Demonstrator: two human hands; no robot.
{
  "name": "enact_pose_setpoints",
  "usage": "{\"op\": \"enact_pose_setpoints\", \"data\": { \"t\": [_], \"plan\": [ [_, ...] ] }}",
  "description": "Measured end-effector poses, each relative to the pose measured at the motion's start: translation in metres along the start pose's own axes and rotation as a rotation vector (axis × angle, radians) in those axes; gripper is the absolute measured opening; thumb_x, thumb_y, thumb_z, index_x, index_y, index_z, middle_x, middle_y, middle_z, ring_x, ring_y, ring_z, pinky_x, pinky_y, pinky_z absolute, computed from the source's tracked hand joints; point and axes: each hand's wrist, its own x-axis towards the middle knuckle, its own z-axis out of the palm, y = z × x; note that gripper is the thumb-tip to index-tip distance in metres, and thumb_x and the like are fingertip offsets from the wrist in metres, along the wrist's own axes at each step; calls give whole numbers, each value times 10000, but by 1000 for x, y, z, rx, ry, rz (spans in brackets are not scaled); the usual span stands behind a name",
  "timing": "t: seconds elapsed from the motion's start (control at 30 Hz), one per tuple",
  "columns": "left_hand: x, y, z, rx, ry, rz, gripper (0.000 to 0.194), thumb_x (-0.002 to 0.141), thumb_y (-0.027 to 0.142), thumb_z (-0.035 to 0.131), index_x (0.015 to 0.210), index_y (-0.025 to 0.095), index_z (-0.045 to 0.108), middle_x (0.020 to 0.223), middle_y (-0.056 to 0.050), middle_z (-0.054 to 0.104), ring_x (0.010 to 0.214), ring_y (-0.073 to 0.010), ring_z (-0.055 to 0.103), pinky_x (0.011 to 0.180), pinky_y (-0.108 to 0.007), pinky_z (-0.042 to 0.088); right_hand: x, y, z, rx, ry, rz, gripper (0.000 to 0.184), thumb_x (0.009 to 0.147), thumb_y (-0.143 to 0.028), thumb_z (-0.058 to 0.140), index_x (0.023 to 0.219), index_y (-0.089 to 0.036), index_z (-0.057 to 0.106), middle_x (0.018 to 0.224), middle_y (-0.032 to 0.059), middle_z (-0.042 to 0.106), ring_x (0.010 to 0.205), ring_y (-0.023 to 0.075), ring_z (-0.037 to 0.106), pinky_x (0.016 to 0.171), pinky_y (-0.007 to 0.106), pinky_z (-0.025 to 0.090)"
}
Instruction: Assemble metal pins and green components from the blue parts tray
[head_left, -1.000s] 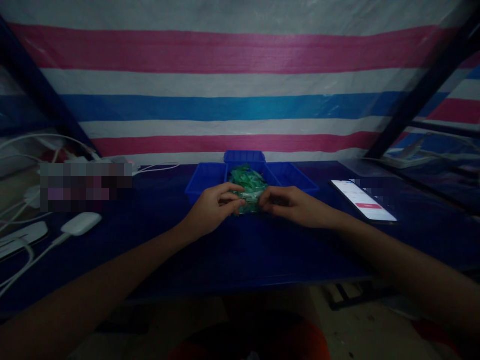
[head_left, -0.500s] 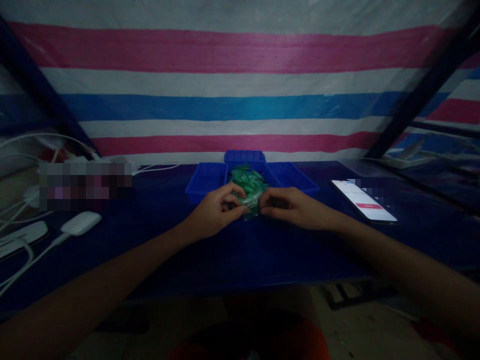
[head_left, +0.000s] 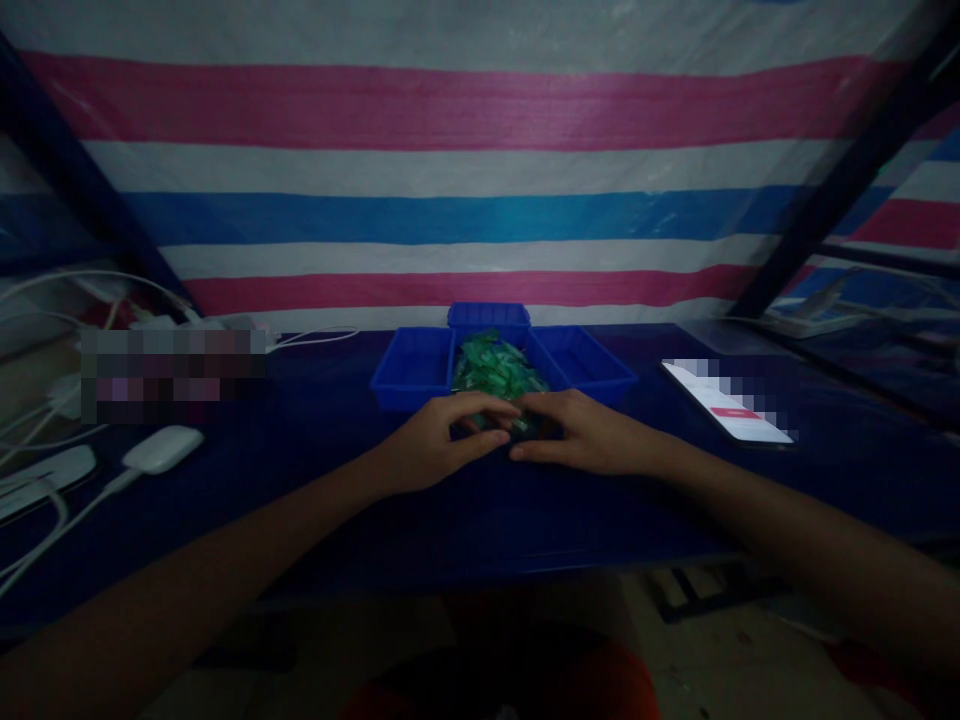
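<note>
A heap of small green plastic-looking pieces [head_left: 495,366] lies between the blue bins; their exact kind is too dim to make out. Just in front of it, my left hand [head_left: 461,435] hovers low over the table, thumb and fingers apart. Facing it, my right hand [head_left: 581,430] is curved with its thumb spread from the fingers. The fingertips of both hands almost meet. A little shiny greenish plastic [head_left: 520,424] shows in the shadow between them, partly hidden by the fingers.
Blue bins stand left [head_left: 415,365], right [head_left: 581,362] and behind [head_left: 489,316] the heap. A lit phone [head_left: 724,405] lies to the right on the dark blue table [head_left: 480,520]. White cables and a white charger [head_left: 163,449] are at left. A striped sheet [head_left: 480,215] hangs behind.
Half a second ago my fingers pinched a clear greenish plastic piece at the front of the heap. Both hands have since come lower and nearer, their fingers loosened, and the heap is less covered.
</note>
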Motion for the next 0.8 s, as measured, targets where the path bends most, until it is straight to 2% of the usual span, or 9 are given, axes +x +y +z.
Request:
{"op": "enact_pose_setpoints", "data": {
  "t": [0.13, 0.23, 0.33, 0.5, 0.6, 0.7, 0.8],
  "plan": [
    [0, -1, 1, 27, -55, 51, 215, 829, 220, 483, 1022, 175, 567, 983, -36, 583, 879, -119, 540, 771, -265, 445, 0, 5, 1, -39, -13, 0, 263, 845, -389, 450, 771, -146, 522, 621, -24, 488, 535, 78, 438, 508, 231, 302],
    [2, -5, 0, 60, 79, -15, 212, 814, 233, 502, 1008, 169, 558, 915, -29, 574, 827, -117, 540, 693, -238, 451, 0, 6, -2, -10, -9, -5, 264, 845, -386, 447, 736, -153, 503, 593, -39, 447, 514, 68, 412, 489, 221, 289],
    [4, -10, -2, 59, 201, -106, 310, 775, 283, 554, 1063, 171, 519, 873, -21, 560, 738, -108, 533, 568, -200, 428, -1, 5, -6, 62, -4, 28, 256, 845, -385, 442, 761, -155, 516, 590, -42, 447, 510, 68, 409, 477, 214, 298],
    [3, -12, -2, 19, 104, -164, 183, 759, 291, 561, 865, 143, 579, 685, 7, 562, 621, -93, 516, 527, -195, 394, 1, 10, -7, 183, -8, 120, 262, 799, -378, 510, 934, -162, 573, 603, -38, 491, 512, 78, 419, 463, 217, 306],
    [3, -10, -2, -5, 142, -164, 182, 758, 298, 556, 848, 141, 570, 688, 2, 565, 612, -91, 519, 538, -202, 402, 2, 17, -7, 256, 22, 165, 281, 763, -400, 551, 921, -170, 576, 638, -27, 520, 535, 89, 436, 475, 226, 324],
    [3, -10, -3, -8, 141, -173, 220, 785, 317, 509, 912, 140, 535, 702, -3, 566, 588, -87, 520, 532, -207, 404, 3, 26, -15, 289, 110, 178, 275, 746, -416, 565, 882, -177, 562, 674, -15, 548, 580, 106, 481, 518, 241, 365],
    [0, -8, -3, 78, 73, -151, 222, 803, 307, 468, 954, 145, 485, 672, 12, 549, 547, -77, 498, 506, -200, 382, 10, 38, -33, 146, 295, 168, 250, 751, -403, 560, 845, -171, 558, 704, 7, 576, 634, 129, 519, 577, 259, 393]
  ]
}}
